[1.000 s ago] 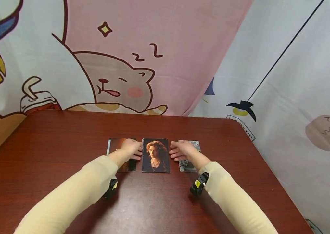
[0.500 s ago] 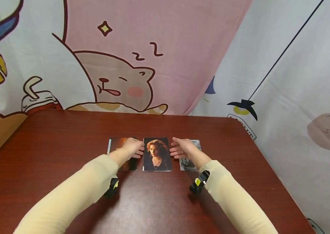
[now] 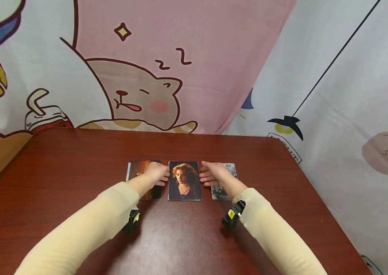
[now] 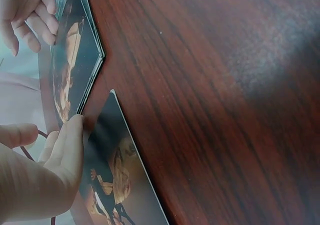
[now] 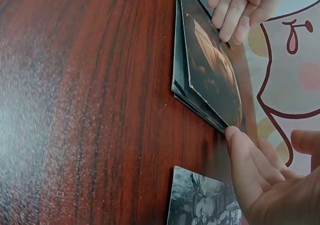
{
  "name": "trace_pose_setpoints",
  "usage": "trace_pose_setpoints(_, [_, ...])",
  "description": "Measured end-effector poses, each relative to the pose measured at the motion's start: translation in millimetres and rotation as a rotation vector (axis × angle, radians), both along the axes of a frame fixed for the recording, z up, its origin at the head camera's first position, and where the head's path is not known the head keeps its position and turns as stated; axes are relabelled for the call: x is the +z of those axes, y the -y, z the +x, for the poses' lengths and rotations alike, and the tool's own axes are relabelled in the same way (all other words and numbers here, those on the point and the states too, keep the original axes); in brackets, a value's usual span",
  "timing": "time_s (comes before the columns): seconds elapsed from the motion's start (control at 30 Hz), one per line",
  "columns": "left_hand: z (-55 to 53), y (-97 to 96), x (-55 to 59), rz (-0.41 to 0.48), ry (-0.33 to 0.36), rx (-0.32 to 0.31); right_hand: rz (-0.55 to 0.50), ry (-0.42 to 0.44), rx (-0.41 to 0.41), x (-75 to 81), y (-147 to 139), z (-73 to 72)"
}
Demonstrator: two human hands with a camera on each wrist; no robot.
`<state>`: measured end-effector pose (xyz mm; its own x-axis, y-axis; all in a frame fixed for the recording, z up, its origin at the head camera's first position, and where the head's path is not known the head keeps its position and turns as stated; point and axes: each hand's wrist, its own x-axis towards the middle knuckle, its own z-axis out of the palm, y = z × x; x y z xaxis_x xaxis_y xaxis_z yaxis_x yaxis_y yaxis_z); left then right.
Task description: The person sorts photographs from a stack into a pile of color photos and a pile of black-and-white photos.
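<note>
A stack of photo cards (image 3: 184, 183), topped by a dark portrait, lies flat on the table between both hands. My left hand (image 3: 154, 174) touches its left edge with nearly straight fingertips. On the opposite side, my right hand (image 3: 217, 176) has its fingertips against the right edge, thumb held apart. In the right wrist view the top card (image 5: 212, 65) sits askew over the cards below it. Under the left hand lies another photo card (image 4: 117, 170) with a darkly lit picture. A black-and-white photo card (image 5: 205, 200) lies beneath the right hand, partly covered by it in the head view.
The brown wooden table (image 3: 180, 233) has a rounded far edge. Behind it hangs a cartoon-printed cloth (image 3: 228, 57). Both wrists wear black strapped devices, one at the left wrist (image 3: 132, 220) and one at the right wrist (image 3: 232, 214).
The card stack and the left fingertips have shifted slightly to the right. The right thumb has lifted away from its fingers. Over the last half second almost nothing moves.
</note>
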<state>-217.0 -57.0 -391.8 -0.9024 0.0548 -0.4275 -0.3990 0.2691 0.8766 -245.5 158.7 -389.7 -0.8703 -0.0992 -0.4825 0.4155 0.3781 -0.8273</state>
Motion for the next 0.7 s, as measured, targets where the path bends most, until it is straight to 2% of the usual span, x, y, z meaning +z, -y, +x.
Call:
trace_pose_setpoints(0.13, [-0.2, 0.8, 0.1, -0.004, -0.011, 0.002, 0.001, 0.005, -0.010, 3.0, 1.4, 1.0])
trace_pose_setpoints(0.3, [-0.6, 1.3, 0.7, 0.007, -0.033, 0.033, -0.015, -0.003, -0.060, 4.4, 5.4, 0.5])
trace_pose_setpoints(0.53, [-6.0, -3.4, 0.5, 0.104, -0.061, 0.077, -0.080, -0.037, -0.115, 2.8, 9.4, -2.3])
trace_pose_setpoints(0.7, [-9.4, -3.6, 5.3, 0.108, -0.062, 0.055, -0.101, -0.056, -0.122, 5.3, 10.1, -3.9])
